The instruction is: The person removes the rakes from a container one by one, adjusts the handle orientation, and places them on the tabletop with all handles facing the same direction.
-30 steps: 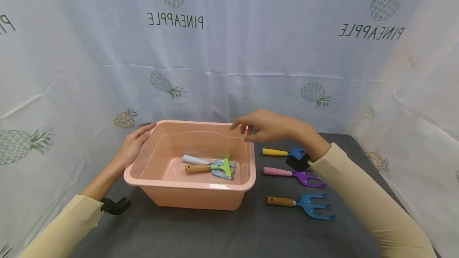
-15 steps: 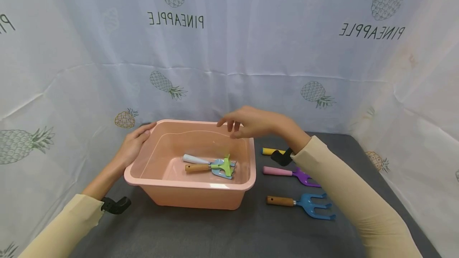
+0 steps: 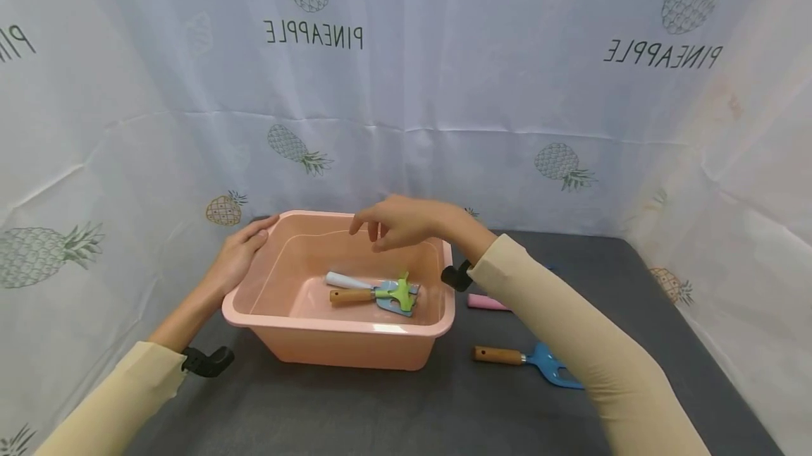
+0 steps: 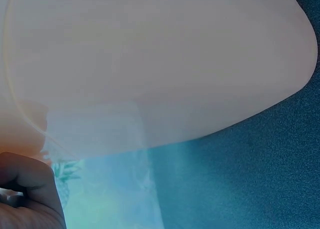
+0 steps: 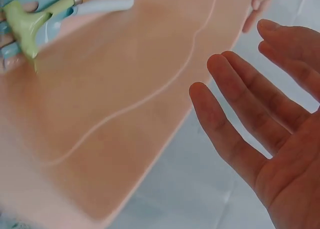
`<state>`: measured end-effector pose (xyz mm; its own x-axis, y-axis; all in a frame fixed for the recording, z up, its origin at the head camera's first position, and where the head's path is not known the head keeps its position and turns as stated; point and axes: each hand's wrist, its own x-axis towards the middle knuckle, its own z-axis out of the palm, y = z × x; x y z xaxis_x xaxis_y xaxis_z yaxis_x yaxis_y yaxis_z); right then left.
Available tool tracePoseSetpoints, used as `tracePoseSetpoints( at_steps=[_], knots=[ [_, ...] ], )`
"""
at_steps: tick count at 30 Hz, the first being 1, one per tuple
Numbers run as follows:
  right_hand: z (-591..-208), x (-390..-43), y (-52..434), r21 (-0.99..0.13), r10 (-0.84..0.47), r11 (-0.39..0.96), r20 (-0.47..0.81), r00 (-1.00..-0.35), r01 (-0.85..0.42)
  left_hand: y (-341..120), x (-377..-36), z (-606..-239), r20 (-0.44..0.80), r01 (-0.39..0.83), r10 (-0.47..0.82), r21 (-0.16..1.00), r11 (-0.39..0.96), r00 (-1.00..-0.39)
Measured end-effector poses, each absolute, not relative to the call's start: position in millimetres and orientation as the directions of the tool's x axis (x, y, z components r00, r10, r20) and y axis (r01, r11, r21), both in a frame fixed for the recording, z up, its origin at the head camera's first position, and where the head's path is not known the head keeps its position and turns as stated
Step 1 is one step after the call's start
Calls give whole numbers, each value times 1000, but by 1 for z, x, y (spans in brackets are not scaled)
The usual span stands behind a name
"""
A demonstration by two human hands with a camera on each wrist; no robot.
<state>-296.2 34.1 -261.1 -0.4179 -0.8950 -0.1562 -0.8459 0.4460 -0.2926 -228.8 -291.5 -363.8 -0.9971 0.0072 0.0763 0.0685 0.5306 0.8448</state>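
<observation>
A pink plastic basin (image 3: 336, 347) stands on the dark table. My left hand (image 3: 230, 264) grips its left rim near the back corner; in the left wrist view a bent finger (image 4: 32, 176) shows at the rim. Above the back part of the basin hovers my right hand (image 3: 406, 222), holding nothing, its fingers loosely bent and apart in the right wrist view. Inside the basin lies a small green garden tool with a wooden handle (image 3: 351, 296), across a light blue one with a white handle (image 3: 345, 280).
Right of the basin lie a blue hand fork with a wooden handle (image 3: 497, 355) and a tool with a pink handle (image 3: 487, 302). The right sleeve (image 3: 571, 322) covers parts of them. A pineapple-print cloth (image 3: 444, 75) hangs behind and at both sides.
My right hand has moved left from the basin's back right corner to over its middle. The sleeve now covers more of the tools at the right, hiding the yellow handle. My left hand stays put.
</observation>
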Motion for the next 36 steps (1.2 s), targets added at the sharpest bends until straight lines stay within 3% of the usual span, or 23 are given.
tracePoseSetpoints(
  at_steps=[11, 22, 28, 36],
  knots=[
    [-282, -312, 3, -346, -884, 467, -211, -417, -814, -292, -231, -365, 66, 60, 8, 853, 519, -998],
    [-317, -329, -13, -568, -852, 523, -324, -411, -635, -291, -227, -362, 83, 74, 4, 860, 504, -997],
    [-332, -332, -20, -553, -839, 543, -378, -391, -631, -291, -226, -362, 80, 72, 7, 861, 503, -997],
    [-334, -331, -31, -535, -807, 589, -424, -411, -605, -292, -228, -363, 80, 72, 6, 863, 501, -997]
  ],
)
